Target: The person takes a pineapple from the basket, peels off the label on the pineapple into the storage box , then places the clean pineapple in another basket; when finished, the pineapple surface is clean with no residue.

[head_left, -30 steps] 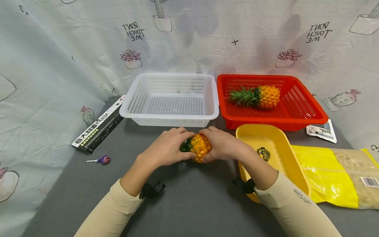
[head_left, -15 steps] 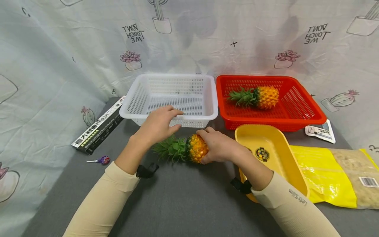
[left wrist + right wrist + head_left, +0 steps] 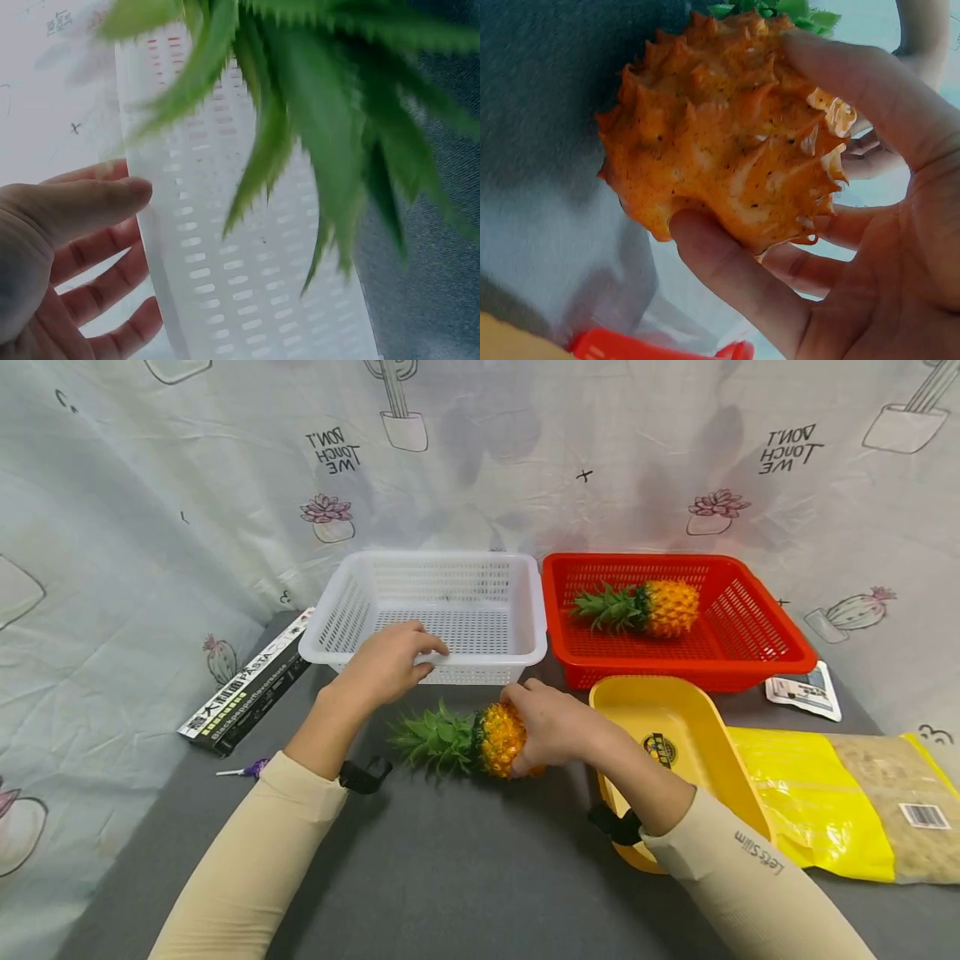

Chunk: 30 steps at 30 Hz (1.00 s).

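Observation:
A small pineapple point(image 3: 501, 739) lies on the dark table, its leafy crown point(image 3: 437, 739) pointing left. My right hand point(image 3: 553, 727) grips the orange fruit body from the right; in the right wrist view thumb and fingers reach around the spiky fruit point(image 3: 720, 142). My left hand point(image 3: 386, 664) is at the front rim of the white perforated basket point(image 3: 330, 657). Its fingers are loosely bent over the rim, and the thumb point(image 3: 112, 199) touches or nearly touches the rim from outside. Green leaves point(image 3: 315, 112) cover much of the left wrist view.
A red basket point(image 3: 787, 652) at the back right holds another pineapple point(image 3: 670, 608). A yellow tray point(image 3: 708, 760) lies beside my right forearm, next to a yellow bag point(image 3: 817, 802) and a small pouch point(image 3: 806, 691). At left are a pasta box point(image 3: 247, 685) and a lollipop point(image 3: 257, 768).
My left hand has let go of the pineapple and moved up and left to the white basket's rim, its fingers bending more lately. My right hand keeps its grip on the pineapple.

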{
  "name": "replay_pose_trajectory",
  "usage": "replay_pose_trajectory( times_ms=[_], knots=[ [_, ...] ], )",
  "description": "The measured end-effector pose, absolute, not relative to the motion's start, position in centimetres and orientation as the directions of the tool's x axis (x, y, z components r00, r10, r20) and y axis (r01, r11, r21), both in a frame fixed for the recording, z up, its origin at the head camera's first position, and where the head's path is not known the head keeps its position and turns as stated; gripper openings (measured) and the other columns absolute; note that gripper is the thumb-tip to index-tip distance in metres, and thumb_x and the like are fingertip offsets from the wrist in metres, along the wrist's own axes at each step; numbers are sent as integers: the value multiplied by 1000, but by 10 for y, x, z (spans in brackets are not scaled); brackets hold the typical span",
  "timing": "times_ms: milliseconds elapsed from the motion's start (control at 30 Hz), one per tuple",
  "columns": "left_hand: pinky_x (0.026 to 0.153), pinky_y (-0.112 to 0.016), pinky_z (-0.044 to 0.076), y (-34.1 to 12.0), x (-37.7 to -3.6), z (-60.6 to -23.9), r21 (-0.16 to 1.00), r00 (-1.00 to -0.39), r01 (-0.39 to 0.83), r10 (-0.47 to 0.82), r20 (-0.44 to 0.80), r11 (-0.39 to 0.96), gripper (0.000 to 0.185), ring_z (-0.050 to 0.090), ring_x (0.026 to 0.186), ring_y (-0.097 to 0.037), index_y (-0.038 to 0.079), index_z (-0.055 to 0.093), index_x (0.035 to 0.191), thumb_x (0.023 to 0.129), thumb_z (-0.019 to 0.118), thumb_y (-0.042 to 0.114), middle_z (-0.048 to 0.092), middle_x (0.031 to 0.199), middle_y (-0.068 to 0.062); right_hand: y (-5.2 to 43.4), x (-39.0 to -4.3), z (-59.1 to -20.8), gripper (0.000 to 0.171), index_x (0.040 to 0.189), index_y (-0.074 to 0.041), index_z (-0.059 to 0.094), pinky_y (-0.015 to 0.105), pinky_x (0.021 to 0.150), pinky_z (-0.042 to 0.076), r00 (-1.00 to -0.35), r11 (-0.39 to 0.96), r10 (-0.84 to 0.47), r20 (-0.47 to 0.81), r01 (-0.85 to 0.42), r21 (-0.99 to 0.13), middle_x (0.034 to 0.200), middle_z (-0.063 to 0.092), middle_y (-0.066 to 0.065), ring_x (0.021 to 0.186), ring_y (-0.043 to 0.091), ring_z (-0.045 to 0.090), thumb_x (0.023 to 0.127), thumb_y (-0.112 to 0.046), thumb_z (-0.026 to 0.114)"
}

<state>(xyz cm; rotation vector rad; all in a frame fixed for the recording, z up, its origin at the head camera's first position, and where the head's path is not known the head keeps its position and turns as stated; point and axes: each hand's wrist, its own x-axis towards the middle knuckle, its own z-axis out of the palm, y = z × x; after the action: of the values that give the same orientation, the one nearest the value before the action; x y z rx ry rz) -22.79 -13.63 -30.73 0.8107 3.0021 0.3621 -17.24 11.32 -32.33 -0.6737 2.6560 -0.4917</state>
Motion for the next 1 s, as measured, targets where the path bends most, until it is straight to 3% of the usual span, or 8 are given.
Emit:
replay_pose_trajectory(
  times_ms=[433,1000],
  knots=[
    [95,-49,53,-140,-234,-310,230,-852,521,518,77,822,27,65,107,-33,10,75,122,96,72,8,69,113,-13,149,-164,-285,75,130,-7,55,36,81,53,-828,793,-526,-194,-394,-466,113,58,9,98,23,56,68,-27,92],
    [91,-47,53,-139,-234,-311,251,-858,509,509,71,823,27,65,105,-31,12,76,123,97,72,10,67,110,-11,177,-166,-246,83,137,-9,50,49,96,52,-847,833,-494,-195,-398,-384,124,58,11,109,27,57,70,-32,93]
  ],
)
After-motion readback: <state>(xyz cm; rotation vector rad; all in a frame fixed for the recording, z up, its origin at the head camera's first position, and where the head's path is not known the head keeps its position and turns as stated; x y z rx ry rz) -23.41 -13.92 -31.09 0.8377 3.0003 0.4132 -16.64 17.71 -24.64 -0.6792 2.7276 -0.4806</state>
